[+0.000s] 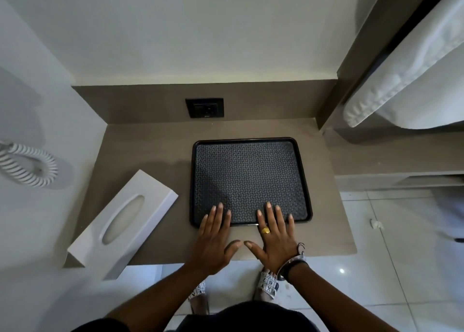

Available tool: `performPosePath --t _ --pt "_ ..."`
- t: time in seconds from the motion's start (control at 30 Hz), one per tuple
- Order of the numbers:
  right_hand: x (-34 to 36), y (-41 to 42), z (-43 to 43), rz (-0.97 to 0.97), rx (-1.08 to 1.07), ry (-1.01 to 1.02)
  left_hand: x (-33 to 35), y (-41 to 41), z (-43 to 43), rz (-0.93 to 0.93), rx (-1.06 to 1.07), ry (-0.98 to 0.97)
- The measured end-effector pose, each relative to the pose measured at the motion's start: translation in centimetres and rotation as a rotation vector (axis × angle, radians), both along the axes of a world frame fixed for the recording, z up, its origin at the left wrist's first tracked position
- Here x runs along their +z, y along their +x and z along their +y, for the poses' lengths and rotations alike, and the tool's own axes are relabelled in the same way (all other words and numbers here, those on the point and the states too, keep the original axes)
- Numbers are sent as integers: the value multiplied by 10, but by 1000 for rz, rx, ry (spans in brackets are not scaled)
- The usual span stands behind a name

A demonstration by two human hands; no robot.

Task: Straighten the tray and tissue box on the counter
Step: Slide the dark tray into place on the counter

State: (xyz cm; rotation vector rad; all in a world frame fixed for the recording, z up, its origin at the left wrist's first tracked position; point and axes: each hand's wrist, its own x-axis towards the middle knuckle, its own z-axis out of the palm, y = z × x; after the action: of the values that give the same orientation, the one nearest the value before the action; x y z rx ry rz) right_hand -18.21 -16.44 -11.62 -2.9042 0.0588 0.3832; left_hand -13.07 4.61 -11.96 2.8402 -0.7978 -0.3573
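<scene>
A black square tray (247, 140) with a patterned grey mat lies flat on the brown counter, its sides roughly parallel to the back wall. My left hand (214, 241) and my right hand (275, 236) lie flat side by side, fingers spread over the tray's near rim and onto the mat, thumbs on the counter. Neither hand holds anything. A white tissue box (120, 221) sits left of the tray, turned diagonally, its near end sticking out past the counter's front edge. The box is apart from the tray and from my hands.
A black wall socket (204, 107) is set in the backsplash behind the tray. A coiled white cord (30, 165) hangs on the left wall. White bedding (411, 75) lies at the upper right. The tiled floor (401, 256) starts beyond the counter's right and front edges.
</scene>
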Motion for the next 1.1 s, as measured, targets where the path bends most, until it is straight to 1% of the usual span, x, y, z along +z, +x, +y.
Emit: performPosePath --t 0.37,0.97,1.1 --pt "1 39 -2 2 -49 4 13 48 -13 -22 11 -16" --pt "-1 88 -21 21 -7 28 3 92 -21 17 57 -53" --pt "-2 92 -25 20 1 15 8 96 -24 34 43 -27"
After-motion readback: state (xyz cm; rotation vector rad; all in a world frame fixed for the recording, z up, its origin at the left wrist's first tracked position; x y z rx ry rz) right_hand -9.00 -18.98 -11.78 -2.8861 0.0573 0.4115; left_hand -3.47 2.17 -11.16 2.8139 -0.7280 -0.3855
